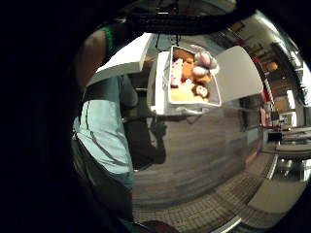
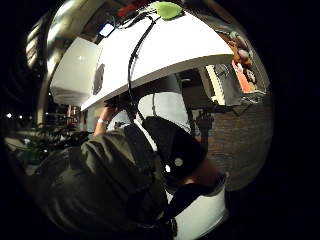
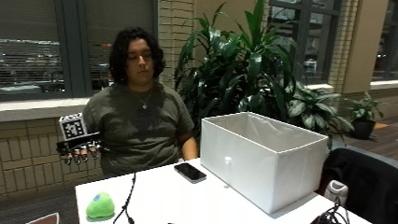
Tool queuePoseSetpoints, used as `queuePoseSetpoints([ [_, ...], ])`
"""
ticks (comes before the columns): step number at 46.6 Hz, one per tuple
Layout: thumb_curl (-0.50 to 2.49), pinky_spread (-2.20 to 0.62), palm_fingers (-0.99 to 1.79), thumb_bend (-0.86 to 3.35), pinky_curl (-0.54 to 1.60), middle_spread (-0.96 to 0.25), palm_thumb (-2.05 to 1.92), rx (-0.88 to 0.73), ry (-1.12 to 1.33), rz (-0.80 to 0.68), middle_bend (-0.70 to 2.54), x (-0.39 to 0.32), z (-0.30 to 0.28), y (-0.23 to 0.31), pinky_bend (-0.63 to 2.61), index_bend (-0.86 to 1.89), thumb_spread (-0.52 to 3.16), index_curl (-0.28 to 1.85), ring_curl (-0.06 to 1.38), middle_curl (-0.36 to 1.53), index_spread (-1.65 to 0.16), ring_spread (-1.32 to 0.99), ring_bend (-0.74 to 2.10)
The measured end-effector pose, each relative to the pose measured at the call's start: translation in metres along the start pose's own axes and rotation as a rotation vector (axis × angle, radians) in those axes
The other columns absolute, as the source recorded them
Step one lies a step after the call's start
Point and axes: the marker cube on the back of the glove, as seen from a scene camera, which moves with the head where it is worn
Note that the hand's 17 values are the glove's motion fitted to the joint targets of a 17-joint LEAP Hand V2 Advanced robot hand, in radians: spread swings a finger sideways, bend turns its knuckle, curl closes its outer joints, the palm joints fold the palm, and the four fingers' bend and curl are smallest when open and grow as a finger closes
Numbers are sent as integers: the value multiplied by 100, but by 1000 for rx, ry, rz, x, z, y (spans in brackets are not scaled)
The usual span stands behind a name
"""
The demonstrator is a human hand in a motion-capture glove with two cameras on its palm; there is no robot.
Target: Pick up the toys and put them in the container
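Outside view: a gloved right hand (image 3: 79, 149) is held raised beside the seated person's shoulder, off the far edge of the white counter (image 3: 168, 196), its fingers hanging relaxed and apart with nothing in them. A single green toy (image 3: 100, 206) is seen lying on the counter near its front edge, below and in front of that hand and well apart from it. The white container (image 3: 261, 158) is stood at the other end of the counter, with a phone (image 3: 189, 172) laid between toy and container. The toy is judged nearer the gloved hand than the bare one, which is hidden behind the container; a reach down and forward is called for, then a carry across to the container. The toy's long axis cannot be told.

Little finger side palm view: the container (image 1: 160, 82) is shown from above, already stocked with soft toys (image 1: 192, 77).

Thumb side palm view: the green toy (image 2: 169, 9) is caught at the counter's edge (image 2: 165, 50), the person's torso close by the camera.
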Motion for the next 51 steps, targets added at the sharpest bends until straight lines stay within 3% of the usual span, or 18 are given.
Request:
queuePoseSetpoints([
  [4,1,0,12,-4,13,-4,-6,-57,6,-6,13,-3,-4,-5,50,20,62,8,4,3,-20,-10,20],
  [12,5,0,8,-5,20,-6,-6,13,-17,-64,15,-11,-1,-34,57,20,94,15,9,7,-28,-15,23],
  [18,7,0,9,-5,23,-7,-6,210,-72,-113,18,-21,0,-99,60,19,105,19,11,11,-30,-17,25],
  [22,8,0,16,-2,23,-9,-3,76,-83,-173,20,-23,-3,-126,59,19,115,20,13,13,-32,-18,28],
  [26,11,-1,32,1,24,-10,1,96,-106,-202,15,-28,-4,-170,61,22,126,23,16,14,-34,-21,41],
  [33,14,-5,47,3,25,-15,6,342,-45,-66,21,-37,9,-269,58,25,139,27,18,18,-37,-26,47],
  [38,17,-7,48,5,25,-17,9,203,92,-190,21,-23,44,-303,56,29,144,30,20,20,-38,-28,48],
  [41,18,-10,51,5,26,-18,10,181,77,-172,20,-25,53,-306,58,27,146,31,21,20,-38,-31,51],
  [46,24,-27,104,14,28,-23,24,389,44,-147,28,-38,39,-300,75,9,157,21,26,23,-36,-35,80],
  [49,30,-32,130,19,34,-25,37,362,11,-185,42,-52,21,-279,83,12,155,22,35,29,-36,-35,96],
  [51,33,-35,136,20,36,-26,40,302,-41,-121,52,-73,2,-261,83,17,154,24,39,33,-37,-34,103],
])
